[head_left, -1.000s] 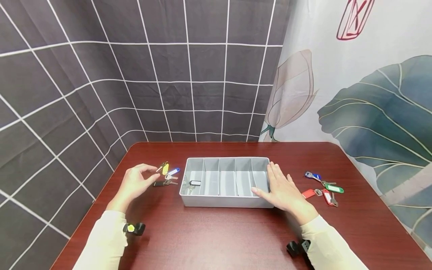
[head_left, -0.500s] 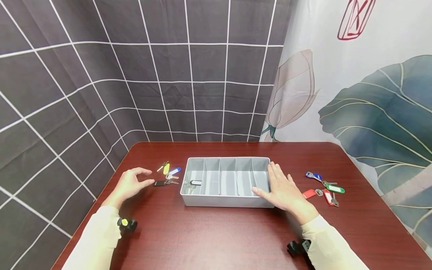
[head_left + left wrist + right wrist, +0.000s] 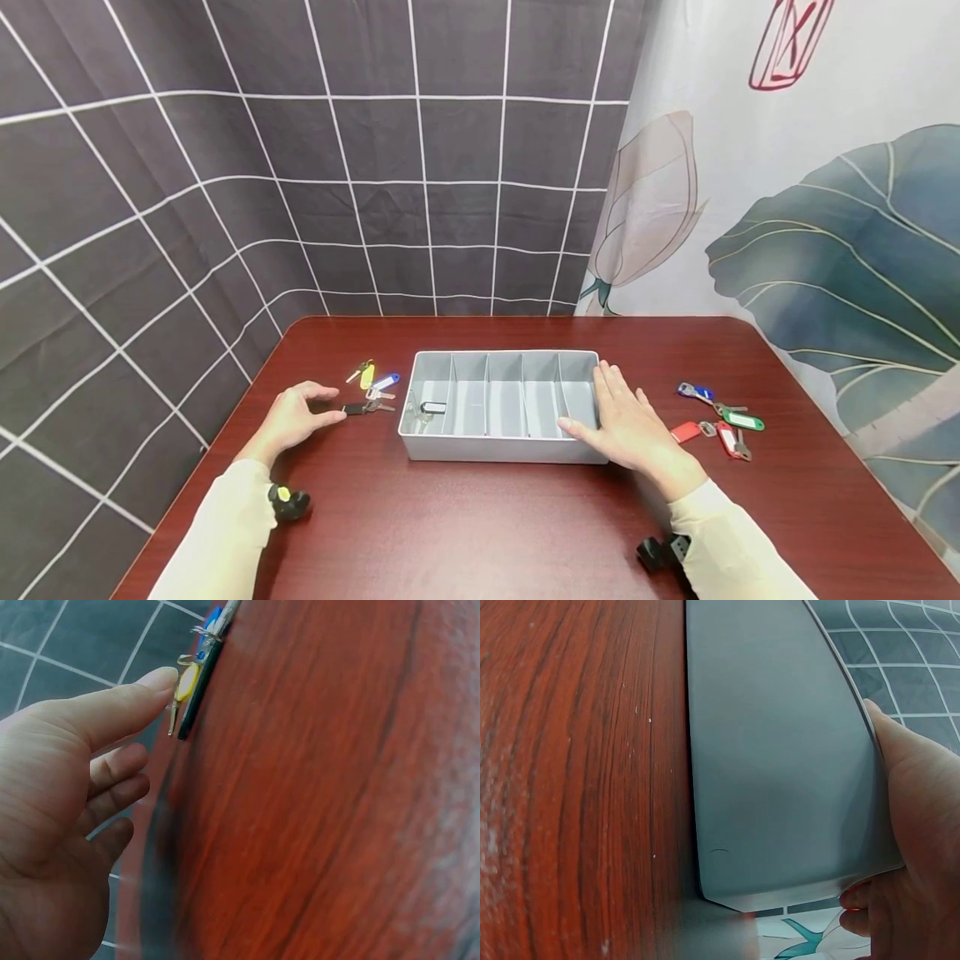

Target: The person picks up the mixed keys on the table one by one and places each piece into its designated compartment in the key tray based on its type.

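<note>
Left hand (image 3: pixel 291 418) drops back empty, fingers loose, toward the black key (image 3: pixel 358 407) at lower left, while the right hand (image 3: pixel 628 423) stays flat against the tray (image 3: pixel 501 447).

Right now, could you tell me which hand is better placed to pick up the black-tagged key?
Probably the left hand: its fingertips are beside the black-tagged key, while the right hand rests flat against the grey tray.

One grey tray (image 3: pixel 501 447), five compartments; eight tagged keys: three at 9 o'clock (image 3: pixel 370 390), one inside (image 3: pixel 429 408), four at 3 o'clock (image 3: pixel 718 417).
</note>
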The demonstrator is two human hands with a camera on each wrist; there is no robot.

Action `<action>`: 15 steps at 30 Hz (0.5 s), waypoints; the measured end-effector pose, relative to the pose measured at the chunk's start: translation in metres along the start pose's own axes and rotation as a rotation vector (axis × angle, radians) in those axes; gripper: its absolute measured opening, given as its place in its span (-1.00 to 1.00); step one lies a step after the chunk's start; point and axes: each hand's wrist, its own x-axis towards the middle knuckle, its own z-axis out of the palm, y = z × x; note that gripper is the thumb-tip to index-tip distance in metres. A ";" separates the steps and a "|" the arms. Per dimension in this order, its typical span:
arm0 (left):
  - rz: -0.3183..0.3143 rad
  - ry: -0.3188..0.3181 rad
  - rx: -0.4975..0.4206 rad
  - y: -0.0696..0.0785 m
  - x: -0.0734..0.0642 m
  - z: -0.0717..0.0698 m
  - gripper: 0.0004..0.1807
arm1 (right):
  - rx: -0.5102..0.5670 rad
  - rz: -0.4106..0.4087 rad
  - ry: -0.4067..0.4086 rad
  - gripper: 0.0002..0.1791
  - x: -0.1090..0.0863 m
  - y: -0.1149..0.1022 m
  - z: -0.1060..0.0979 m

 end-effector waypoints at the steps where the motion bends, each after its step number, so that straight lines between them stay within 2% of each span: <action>1: 0.000 -0.003 -0.001 0.000 0.000 0.001 -0.52 | 0.002 -0.001 0.001 0.26 0.000 0.000 0.000; 15: 0.033 -0.009 0.023 -0.003 0.003 0.011 -0.55 | -0.002 -0.003 0.002 0.28 0.000 0.000 0.001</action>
